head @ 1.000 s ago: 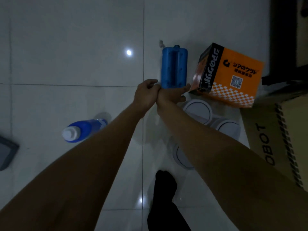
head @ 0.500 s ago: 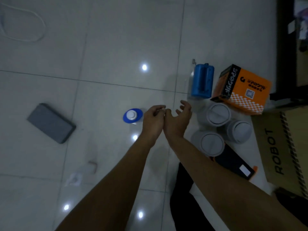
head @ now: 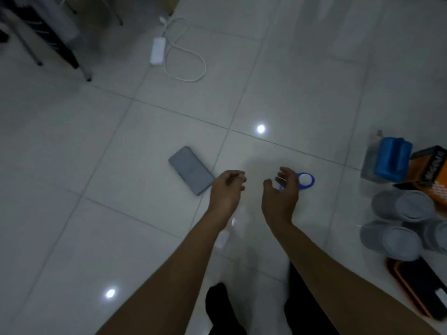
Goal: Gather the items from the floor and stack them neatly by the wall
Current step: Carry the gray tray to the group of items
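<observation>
The white tiled floor (head: pixel 121 226) lies bare across the left and lower left of the frame, giving the widest open room there. The upper left is closed off by dark furniture legs (head: pixel 48 44), and just right of them a white power strip (head: pixel 157 50) lies with its looped cord. The right edge is crowded: a blue container (head: pixel 393 158) stands at centre right, an orange and black box (head: pixel 429 175) touches its right side, three grey lidded cylinders (head: pixel 402 223) cluster just below, and a dark flat case with an orange rim (head: pixel 418 288) lies in the lower right corner.

A grey flat box (head: pixel 191 170) lies on the floor at centre, its long axis running from upper left to lower right. Its lower right corner sits just beside the left hand (head: pixel 226 189), apart from it. That left grip has its fingers curled inward and holds nothing that can be seen.

A blue bottle with a white cap (head: pixel 305 180) is seen nearly end on, cap towards the camera, so its long axis points roughly up at the viewer. The right hand (head: pixel 281 193) is in front of it with fingers spread and loosely bent; the bottle shows just right of the fingertips (head: pixel 281 171), partly hidden, and contact cannot be told.

Both hands sit near each other at the frame's centre, with dark trouser legs (head: pixel 222 310) at the bottom edge.
</observation>
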A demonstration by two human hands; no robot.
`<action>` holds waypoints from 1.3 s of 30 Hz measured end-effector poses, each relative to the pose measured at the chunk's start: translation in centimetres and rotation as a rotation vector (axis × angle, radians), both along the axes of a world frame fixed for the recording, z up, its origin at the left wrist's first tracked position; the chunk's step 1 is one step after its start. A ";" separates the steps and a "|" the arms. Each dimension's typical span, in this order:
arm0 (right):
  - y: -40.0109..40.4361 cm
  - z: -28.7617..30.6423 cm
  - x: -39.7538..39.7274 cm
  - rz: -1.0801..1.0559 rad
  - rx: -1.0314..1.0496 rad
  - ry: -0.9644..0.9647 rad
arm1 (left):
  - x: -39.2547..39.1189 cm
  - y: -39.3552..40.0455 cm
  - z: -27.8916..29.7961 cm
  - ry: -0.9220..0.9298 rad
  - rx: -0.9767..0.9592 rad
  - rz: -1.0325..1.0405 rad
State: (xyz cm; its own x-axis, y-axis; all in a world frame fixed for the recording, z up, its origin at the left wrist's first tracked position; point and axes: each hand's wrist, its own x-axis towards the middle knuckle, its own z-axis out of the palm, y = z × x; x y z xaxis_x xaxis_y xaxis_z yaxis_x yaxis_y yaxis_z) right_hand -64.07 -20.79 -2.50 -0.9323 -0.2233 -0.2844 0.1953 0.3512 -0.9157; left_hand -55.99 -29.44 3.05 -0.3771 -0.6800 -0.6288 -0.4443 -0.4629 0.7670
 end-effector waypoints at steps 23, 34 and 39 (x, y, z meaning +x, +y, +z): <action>-19.3 -36.4 10.1 1.063 0.761 0.381 | 12.1 -9.0 -36.9 -0.174 0.011 0.369; -17.8 -34.7 9.9 1.046 0.650 0.407 | 11.4 -10.3 -36.8 -0.090 0.147 0.424; -11.2 -30.7 9.8 0.988 0.482 0.382 | 12.1 -10.5 -33.3 -0.080 0.153 0.435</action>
State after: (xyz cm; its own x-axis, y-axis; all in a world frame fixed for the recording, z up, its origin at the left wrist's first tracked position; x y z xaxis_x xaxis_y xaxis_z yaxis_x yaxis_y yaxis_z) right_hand -54.27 -32.01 -33.16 -0.4561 -0.8461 -0.2761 -0.6183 0.5243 -0.5855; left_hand -43.93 -39.93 -30.28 -0.0238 -0.6613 -0.7497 -0.2387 -0.7245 0.6466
